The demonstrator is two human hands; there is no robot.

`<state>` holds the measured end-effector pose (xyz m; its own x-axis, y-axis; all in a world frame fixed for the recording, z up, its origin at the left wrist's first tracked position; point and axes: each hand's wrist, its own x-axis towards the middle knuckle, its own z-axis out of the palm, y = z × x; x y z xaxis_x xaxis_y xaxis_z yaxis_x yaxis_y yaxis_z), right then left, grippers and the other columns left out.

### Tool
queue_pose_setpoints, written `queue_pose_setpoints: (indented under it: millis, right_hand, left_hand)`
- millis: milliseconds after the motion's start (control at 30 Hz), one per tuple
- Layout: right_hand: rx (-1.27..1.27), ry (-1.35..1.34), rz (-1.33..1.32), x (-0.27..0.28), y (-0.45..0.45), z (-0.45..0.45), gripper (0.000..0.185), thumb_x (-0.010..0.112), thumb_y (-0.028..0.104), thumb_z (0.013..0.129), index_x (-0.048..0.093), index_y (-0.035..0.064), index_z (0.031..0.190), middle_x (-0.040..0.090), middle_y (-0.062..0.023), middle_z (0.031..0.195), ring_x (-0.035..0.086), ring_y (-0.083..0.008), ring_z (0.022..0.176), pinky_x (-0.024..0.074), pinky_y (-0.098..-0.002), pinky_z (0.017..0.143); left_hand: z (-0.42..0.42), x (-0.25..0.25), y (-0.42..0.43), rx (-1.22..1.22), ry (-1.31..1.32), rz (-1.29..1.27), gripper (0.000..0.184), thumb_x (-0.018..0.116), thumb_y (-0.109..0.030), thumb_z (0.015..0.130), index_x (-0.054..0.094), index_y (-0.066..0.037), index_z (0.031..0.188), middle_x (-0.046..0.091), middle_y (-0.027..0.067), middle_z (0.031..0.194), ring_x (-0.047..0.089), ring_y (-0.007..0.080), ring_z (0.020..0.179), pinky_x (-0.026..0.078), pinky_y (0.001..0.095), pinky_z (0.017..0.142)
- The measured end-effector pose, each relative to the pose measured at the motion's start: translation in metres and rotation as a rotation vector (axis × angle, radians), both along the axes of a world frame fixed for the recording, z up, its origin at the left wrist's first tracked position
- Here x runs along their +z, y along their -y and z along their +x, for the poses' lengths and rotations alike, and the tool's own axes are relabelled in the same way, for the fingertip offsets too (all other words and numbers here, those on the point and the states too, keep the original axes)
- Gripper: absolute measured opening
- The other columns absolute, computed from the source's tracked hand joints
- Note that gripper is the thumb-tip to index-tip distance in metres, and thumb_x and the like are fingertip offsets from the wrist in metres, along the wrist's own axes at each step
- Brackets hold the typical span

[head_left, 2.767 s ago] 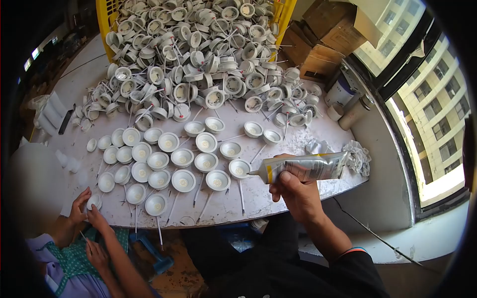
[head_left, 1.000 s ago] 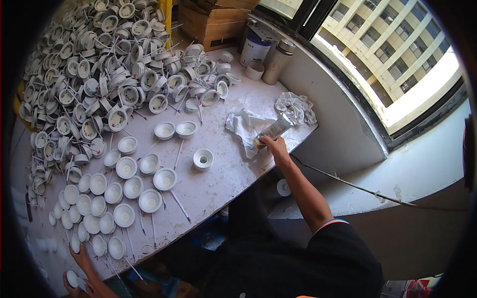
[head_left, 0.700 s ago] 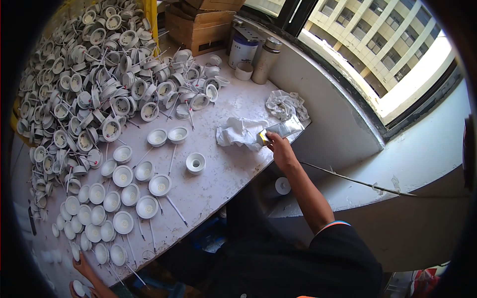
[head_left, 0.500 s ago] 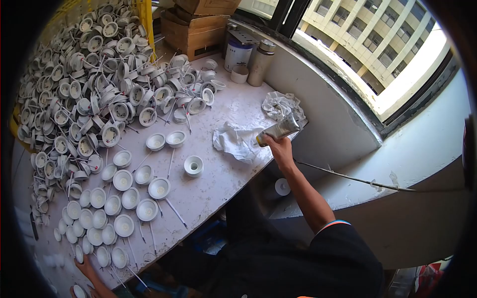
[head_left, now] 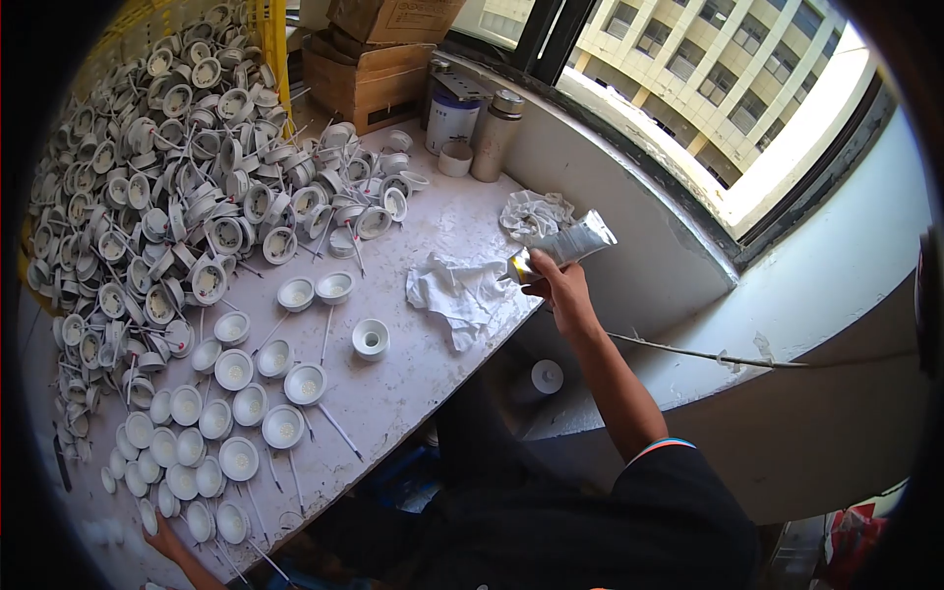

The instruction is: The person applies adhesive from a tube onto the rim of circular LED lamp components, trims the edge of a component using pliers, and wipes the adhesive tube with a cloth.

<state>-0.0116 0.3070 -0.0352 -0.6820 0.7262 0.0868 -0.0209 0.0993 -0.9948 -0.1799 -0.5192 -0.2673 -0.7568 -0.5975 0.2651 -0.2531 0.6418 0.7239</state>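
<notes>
My right hand [head_left: 562, 285] is wrapped round a silvery squeeze tube [head_left: 575, 241] with a yellow end, above the table's right edge. Its flat, crimped end points up and to the right. Beneath it lies a crumpled white cloth [head_left: 457, 295]. At the lower left, my left hand [head_left: 165, 541] has its fingers against a small white lamp cup [head_left: 147, 516]; the grip is partly hidden. Several white lamp cups [head_left: 234, 370] with wires stand in rows beside it. One white cup with a hole in its middle [head_left: 371, 339] stands apart.
A large heap of white lamp housings [head_left: 177, 187] spills from a yellow crate [head_left: 275, 64]. Cardboard boxes [head_left: 369, 84], a blue-and-white tin [head_left: 452, 118], a tape roll [head_left: 455, 159] and a flask [head_left: 497, 136] stand by the window. A cable [head_left: 708, 358] crosses the right side.
The tube has turned in my right hand, so more of its flat end shows. My left hand remains by the lamp cups at the lower left. The view has shifted slightly.
</notes>
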Motion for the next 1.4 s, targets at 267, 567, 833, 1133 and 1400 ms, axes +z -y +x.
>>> queue_pose_setpoints:
  millis: [267, 567, 833, 1133, 1400]
  right_hand:
    - [0.268, -0.096, -0.456, 0.033, 0.012, 0.001, 0.026, 0.053, 0.034, 0.083, 0.051, 0.0083, 0.087, 0.057, -0.0033, 0.068, 0.053, -0.0125, 0.053, 0.0434, -0.0251, 0.047]
    - [0.467, -0.220, -0.664, 0.031, 0.039, -0.008, 0.022, 0.055, 0.031, 0.083, 0.049, 0.0113, 0.089, 0.056, -0.0027, 0.078, 0.050, -0.0136, 0.063, 0.0391, -0.0263, 0.053]
    - [0.612, -0.213, -0.667, 0.033, 0.091, -0.016, 0.034, 0.051, 0.034, 0.084, 0.048, 0.0074, 0.105, 0.056, -0.0072, 0.092, 0.052, -0.0118, 0.077, 0.0407, -0.0241, 0.056]
    - [0.840, -0.137, -0.676, 0.054, 0.146, -0.017, 0.042, 0.060, 0.033, 0.077, 0.047, 0.0033, 0.104, 0.056, -0.0049, 0.088, 0.055, -0.0121, 0.076, 0.0449, -0.0259, 0.058]
    - [0.925, -0.090, -0.775, 0.047, 0.170, -0.017, 0.032, 0.058, 0.028, 0.081, 0.049, 0.0028, 0.099, 0.056, -0.0044, 0.084, 0.055, -0.0121, 0.073, 0.0457, -0.0255, 0.058]
  left_hand:
    - [0.046, 0.097, -0.067, 0.082, -0.104, 0.329, 0.047, 0.063, -0.026, 0.075, 0.047, -0.001, 0.112, 0.057, 0.0060, 0.093, 0.052, 0.0139, 0.076, 0.038, 0.0230, 0.055]
    - [0.139, 0.178, -0.214, -0.393, -0.224, 0.960, 0.036, 0.058, -0.017, 0.078, 0.046, -0.002, 0.109, 0.053, 0.0038, 0.089, 0.049, 0.0128, 0.073, 0.035, 0.0229, 0.052]
    - [0.166, 0.231, -0.412, -0.702, 0.025, 1.536, 0.048, 0.049, -0.004, 0.069, 0.037, -0.002, 0.115, 0.049, 0.0074, 0.088, 0.042, 0.0118, 0.058, 0.031, 0.0221, 0.046]
    - [0.175, 0.240, -0.482, -0.775, 0.220, 1.981, 0.040, 0.031, -0.037, 0.088, 0.041, -0.007, 0.113, 0.051, 0.0095, 0.087, 0.041, 0.0137, 0.051, 0.029, 0.0228, 0.043]
    - [0.177, 0.232, -0.480, -0.966, 0.342, 2.082, 0.053, 0.023, -0.048, 0.089, 0.039, -0.006, 0.116, 0.054, 0.0119, 0.089, 0.046, 0.0157, 0.050, 0.036, 0.0245, 0.045]
